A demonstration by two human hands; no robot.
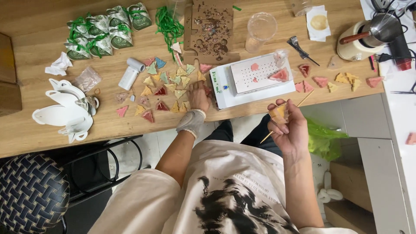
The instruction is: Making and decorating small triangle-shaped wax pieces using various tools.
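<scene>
Left hand (199, 96) flat on the bench (108, 125), fingers spread among scattered coloured triangles (167, 93). Right hand (289, 128), off the bench edge, pinching 1 yellow triangle piece (278, 113) and a thin stick (284, 123). Best kept steady, grip light, near the white perforated box (255, 78).

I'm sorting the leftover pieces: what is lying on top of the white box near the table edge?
On the white box lie three pink pieces on its dotted top panel. Whatever is inside or beneath the box is hidden. The left hand rests beside it.
</scene>
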